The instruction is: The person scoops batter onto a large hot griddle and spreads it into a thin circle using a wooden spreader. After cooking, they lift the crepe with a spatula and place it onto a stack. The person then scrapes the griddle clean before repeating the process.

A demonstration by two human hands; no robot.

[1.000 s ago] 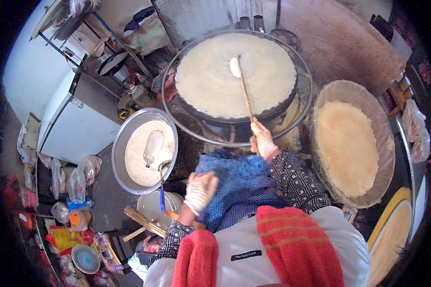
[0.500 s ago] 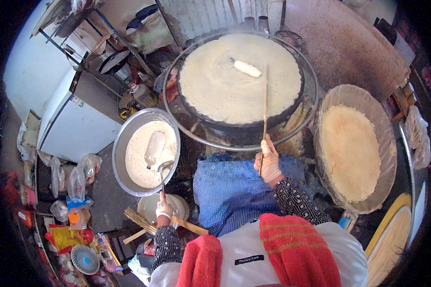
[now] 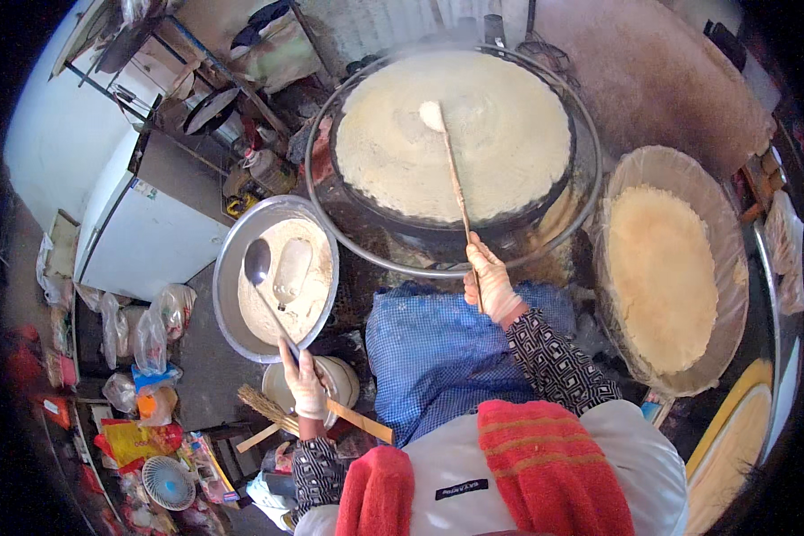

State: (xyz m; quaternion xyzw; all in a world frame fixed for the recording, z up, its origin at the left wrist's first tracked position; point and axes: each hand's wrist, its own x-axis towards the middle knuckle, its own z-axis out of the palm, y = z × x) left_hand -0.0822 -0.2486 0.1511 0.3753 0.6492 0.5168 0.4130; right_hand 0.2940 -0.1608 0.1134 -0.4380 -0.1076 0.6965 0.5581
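Observation:
My right hand (image 3: 493, 281) grips the thin wooden stick of a batter spreader (image 3: 456, 179). Its batter-coated white end (image 3: 431, 115) rests over a wide sheet of pale batter (image 3: 509, 125) on a big round black griddle (image 3: 375, 211). Lower left, my left hand (image 3: 306, 386) is closed round the handle of a metal ladle (image 3: 257, 261). The ladle's bowl is at the batter in a metal basin (image 3: 227, 304); how deep it dips I cannot tell. A clear plastic scoop (image 3: 292, 270) lies in that batter too.
A metal ring (image 3: 393, 265) circles the griddle. Right of it stands a plastic-lined basket (image 3: 621, 357) holding round flatbreads (image 3: 665, 277). Blue checked cloth (image 3: 438, 344) covers something before me. A pale bucket (image 3: 344, 371) and straw whisk (image 3: 261, 404) sit by my left hand.
The spreader has swung left across the griddle, and its white blade now points a different way. My left hand has risen, with the ladle bowl shifting left and away from me in the basin.

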